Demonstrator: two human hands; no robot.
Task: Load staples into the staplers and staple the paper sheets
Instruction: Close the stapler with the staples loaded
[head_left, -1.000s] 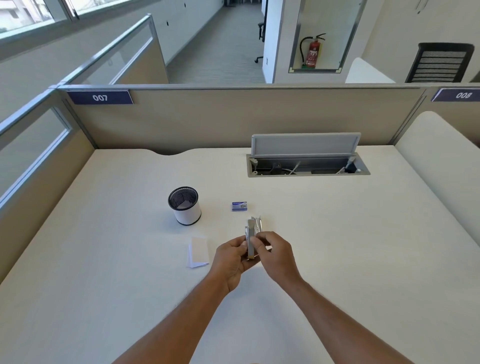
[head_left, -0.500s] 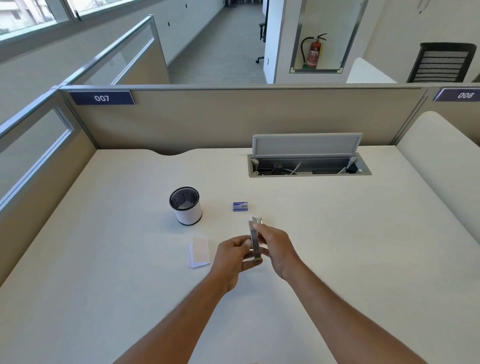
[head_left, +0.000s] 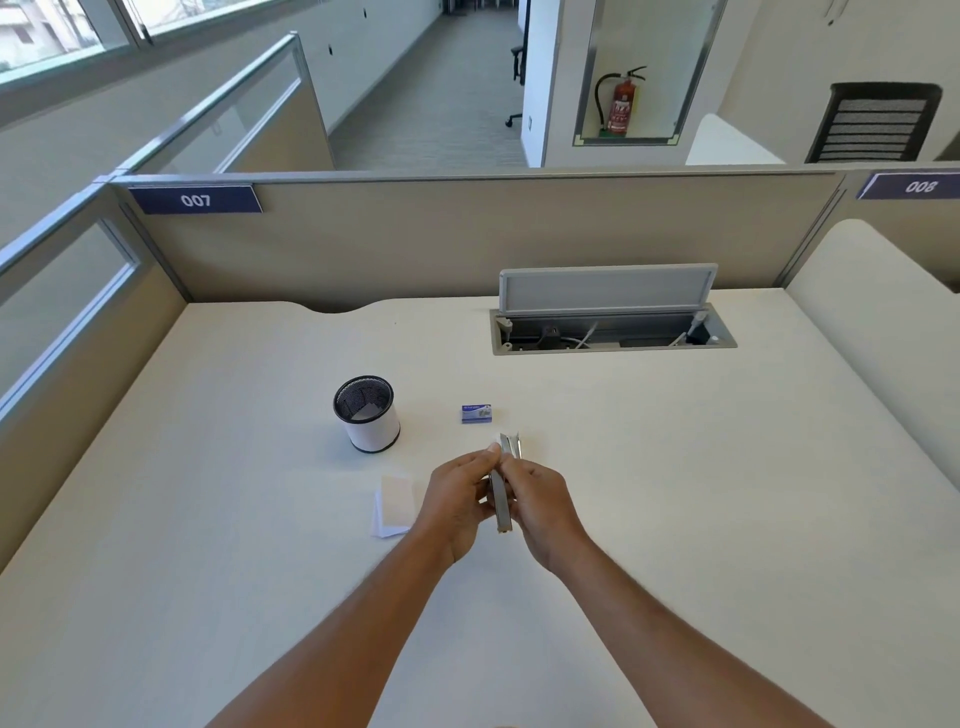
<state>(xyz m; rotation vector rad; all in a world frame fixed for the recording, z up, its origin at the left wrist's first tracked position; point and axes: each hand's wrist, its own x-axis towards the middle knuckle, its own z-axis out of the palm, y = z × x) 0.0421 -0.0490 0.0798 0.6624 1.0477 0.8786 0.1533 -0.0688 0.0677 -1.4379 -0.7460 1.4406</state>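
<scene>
A slim metal stapler (head_left: 502, 501) is held between both hands just above the desk, its long axis pointing away from me. My left hand (head_left: 456, 496) grips its left side, thumb near the far tip. My right hand (head_left: 540, 499) closes on its right side. The far end shows two separate metal tips, so the stapler looks open. A small blue staple box (head_left: 476, 413) lies on the desk beyond the hands. A few small white paper sheets (head_left: 392, 506) lie stacked left of my left hand.
A black mesh pen cup with a white band (head_left: 367, 414) stands left of the staple box. An open cable hatch (head_left: 613, 332) with its lid raised sits at the back of the desk. Beige partitions (head_left: 467, 234) close off the back and left sides.
Both hands shifted their hold on the stapler. The left thumb slid toward its far tip and the stapler's near end now pokes out below the hands.
</scene>
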